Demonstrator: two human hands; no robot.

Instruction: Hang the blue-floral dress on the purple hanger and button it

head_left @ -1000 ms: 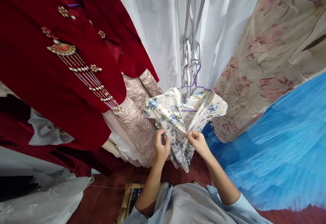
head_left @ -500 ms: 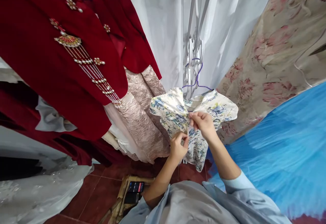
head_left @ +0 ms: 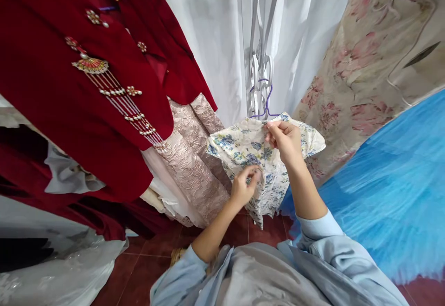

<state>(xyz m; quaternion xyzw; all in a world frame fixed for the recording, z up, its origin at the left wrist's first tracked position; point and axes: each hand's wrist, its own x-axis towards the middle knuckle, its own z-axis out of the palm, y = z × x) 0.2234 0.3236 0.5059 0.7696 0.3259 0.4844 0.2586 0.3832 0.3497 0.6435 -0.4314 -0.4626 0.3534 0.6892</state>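
Note:
A small cream shirt with blue and yellow flowers [head_left: 236, 143] hangs from a purple hanger [head_left: 267, 102]. High on its front, near the neckline, my right hand [head_left: 288, 140] pinches the cloth between thumb and fingertips. Lower down, my left hand [head_left: 244, 186] is closed with its fingertips pressed together at the shirt's front edge; they are slightly blurred. The lower part of the shirt dangles in folds below both hands.
White hooks and straps [head_left: 259, 60] hold the hanger before a white curtain [head_left: 205, 32]. To the left hang a dark red velvet jacket [head_left: 139, 106] with beaded ornament and a pink textured garment [head_left: 194, 167]. Floral cloth [head_left: 361, 65] and blue tulle [head_left: 385, 181] are at right.
My right hand has risen to the neckline, drawing the shirt's front across the opening that showed before. My left hand has moved up slightly. The view has shifted a little.

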